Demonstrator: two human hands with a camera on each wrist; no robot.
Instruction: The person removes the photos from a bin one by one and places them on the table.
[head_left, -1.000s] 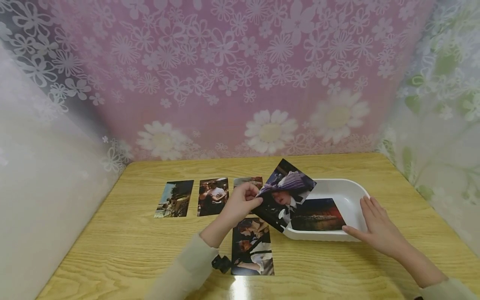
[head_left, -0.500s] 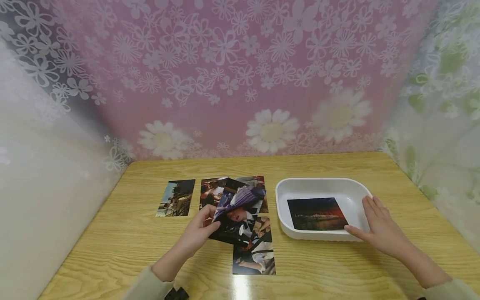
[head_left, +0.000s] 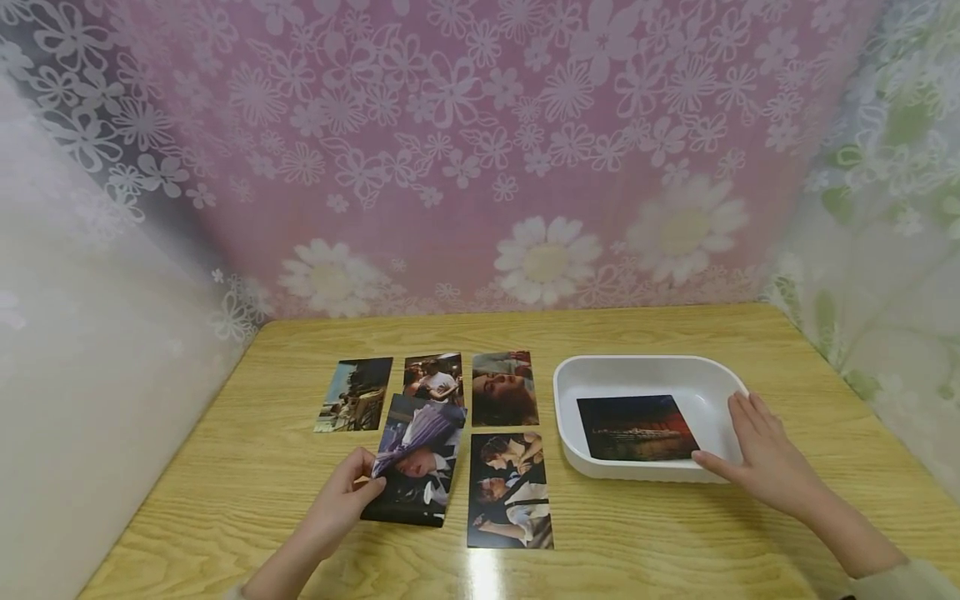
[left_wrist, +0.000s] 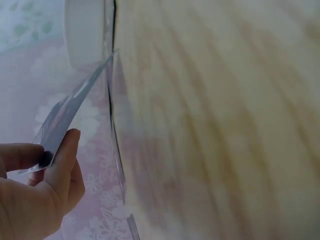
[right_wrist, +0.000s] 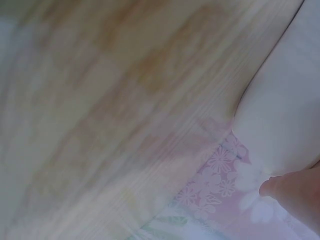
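Note:
In the head view my left hand [head_left: 337,504] pinches a photo print [head_left: 420,462] by its left edge, thumb on top. The print shows a figure in a purple striped hat. It overlaps the lower part of a photo of a couple [head_left: 435,379] lying behind it. In the left wrist view the held print [left_wrist: 70,115] is almost edge-on, tilted, its far end close to the table. My right hand [head_left: 772,458] rests on the right end of a white tray [head_left: 637,472], fingers extended over the rim, thumb at the front corner. Inside the tray lies a dark ship photo [head_left: 637,429].
A deck photo [head_left: 354,396] lies at the left of the wooden table [head_left: 225,483]. Left of the tray are a reclining-face photo [head_left: 504,390] and, nearer, a photo of two people [head_left: 512,492]. A pink flowered backdrop [head_left: 450,167] stands behind.
My left hand has carried the purple-hat photo leftward and nearer, from over the tray's left end to left of the photo of two people. My right hand has stayed on the tray.

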